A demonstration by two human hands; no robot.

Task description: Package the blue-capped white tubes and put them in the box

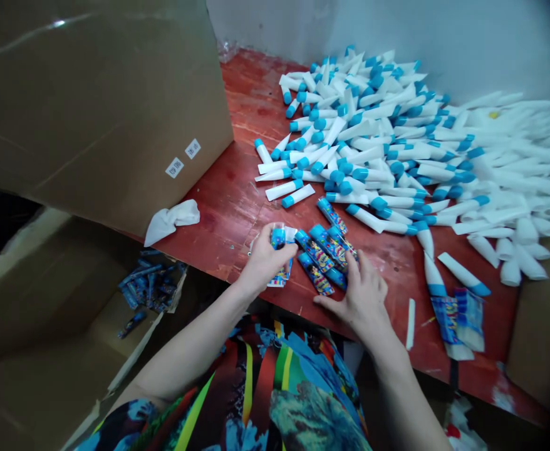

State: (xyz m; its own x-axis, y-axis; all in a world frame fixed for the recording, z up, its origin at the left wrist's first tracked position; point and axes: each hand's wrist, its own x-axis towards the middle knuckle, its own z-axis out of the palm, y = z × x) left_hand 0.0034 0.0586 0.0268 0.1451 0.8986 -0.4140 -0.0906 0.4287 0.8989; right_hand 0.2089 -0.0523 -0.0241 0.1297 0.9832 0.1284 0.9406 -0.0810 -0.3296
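My left hand [266,258] is closed around a blue-capped tube [278,237] in a colourful printed wrapper, near the table's front edge. Part of that wrapper is hidden behind my fingers and thumb. Just right of it lies a small group of printed blue tubes [313,254], side by side and partly overlapping. My right hand [363,289] rests at the right side of this group, thumb and fingers apart, fingertips touching or almost touching the nearest tubes. Another printed tube [331,215] lies slightly behind the group.
A heap of white tubes with blue caps [364,138] covers the back of the red table [247,94]; capless white tubes [529,163] lie to its right. Flat printed wrappers [458,322] sit at front right. A large carton [91,106] stands left, above an open box [129,357] holding printed tubes [148,285].
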